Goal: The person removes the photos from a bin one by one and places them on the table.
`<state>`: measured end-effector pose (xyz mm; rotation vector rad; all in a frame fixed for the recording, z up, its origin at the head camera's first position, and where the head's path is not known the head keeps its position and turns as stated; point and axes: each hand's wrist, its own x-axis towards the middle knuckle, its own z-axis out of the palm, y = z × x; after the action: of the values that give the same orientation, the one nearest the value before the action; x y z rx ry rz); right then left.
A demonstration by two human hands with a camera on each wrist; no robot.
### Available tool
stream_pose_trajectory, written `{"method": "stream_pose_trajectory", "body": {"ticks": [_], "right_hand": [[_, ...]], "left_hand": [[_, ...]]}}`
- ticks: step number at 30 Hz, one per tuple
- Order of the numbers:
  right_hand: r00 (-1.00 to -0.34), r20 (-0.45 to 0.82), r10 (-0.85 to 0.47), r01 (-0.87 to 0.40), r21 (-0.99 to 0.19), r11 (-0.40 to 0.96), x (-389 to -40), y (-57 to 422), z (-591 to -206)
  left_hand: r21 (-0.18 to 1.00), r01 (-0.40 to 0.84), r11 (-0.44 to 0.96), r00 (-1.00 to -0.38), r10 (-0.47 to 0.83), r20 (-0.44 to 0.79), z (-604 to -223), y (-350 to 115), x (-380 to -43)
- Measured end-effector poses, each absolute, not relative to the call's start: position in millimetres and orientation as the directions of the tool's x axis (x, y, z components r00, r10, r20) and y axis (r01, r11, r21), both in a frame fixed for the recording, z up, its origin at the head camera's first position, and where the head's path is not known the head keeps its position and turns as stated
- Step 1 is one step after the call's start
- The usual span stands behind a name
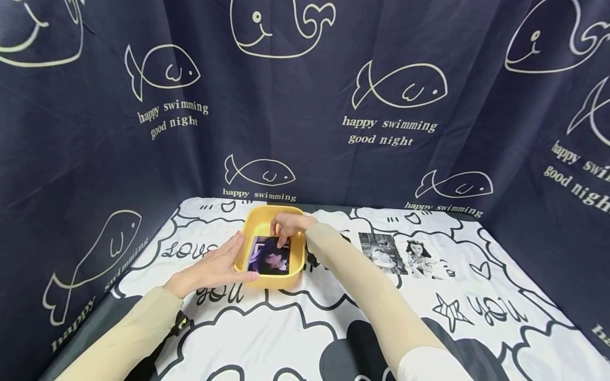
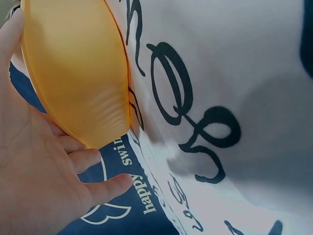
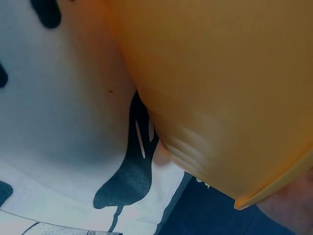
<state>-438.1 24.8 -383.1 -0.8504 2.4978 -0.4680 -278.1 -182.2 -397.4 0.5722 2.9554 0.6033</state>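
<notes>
A yellow plastic basin [image 1: 267,281] stands on the patterned cloth. Inside it is a photo card [image 1: 274,260] showing a dark-haired figure in purple and dark tones. My left hand [image 1: 212,268] rests at the basin's near left corner, thumb along the front rim and fingers fairly straight at the left rim. In the left wrist view, that hand [image 2: 44,171] lies along the rim beside the basin's outer wall [image 2: 78,73]. My right hand [image 1: 292,225] reaches in over the right rim and pinches the card at its upper edge. The basin wall [image 3: 220,98] hides most of this hand in the right wrist view.
Black-and-white photo cards lie right of the basin: a darker scene [image 1: 381,254] and a figure in a light dress [image 1: 419,256], partly overlapping. The right forearm [image 1: 357,280] passes in front of other pieces there. A dark blue fish-print curtain [image 1: 314,143] surrounds the table cloth [image 1: 257,338].
</notes>
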Motion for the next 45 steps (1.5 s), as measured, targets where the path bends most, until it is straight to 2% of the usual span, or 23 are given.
{"method": "stream_pose_trajectory", "body": {"ticks": [11,22,31,39,45], "right_hand": [[-0.704,-0.256,-0.663,-0.526,-0.439,0.728,-439.9,24.9,-381.5],[-0.681,-0.234,-0.694,-0.45,-0.613,0.649,-442.2,29.1,-379.2],[-0.721,-0.232,-0.652,-0.311,-0.734,0.604,-437.5,32.3,-375.6],[-0.723,-0.214,-0.657,-0.247,-0.808,0.535,-438.5,39.5,-371.5],[-0.75,-0.188,-0.634,-0.22,-0.833,0.508,-439.9,48.3,-362.5]], "left_hand": [[0.402,0.348,0.847,-0.926,0.377,0.008,-396.2,-181.7,-279.5],[0.403,0.337,0.851,-0.929,0.371,-0.006,-397.4,-180.7,-279.9],[0.4,0.339,0.851,-0.928,0.373,-0.006,-397.0,-181.0,-278.9],[0.409,0.334,0.849,-0.928,0.371,-0.013,-395.5,-180.6,-277.1],[0.41,0.327,0.852,-0.931,0.365,-0.014,-397.2,-181.7,-278.8]]}}
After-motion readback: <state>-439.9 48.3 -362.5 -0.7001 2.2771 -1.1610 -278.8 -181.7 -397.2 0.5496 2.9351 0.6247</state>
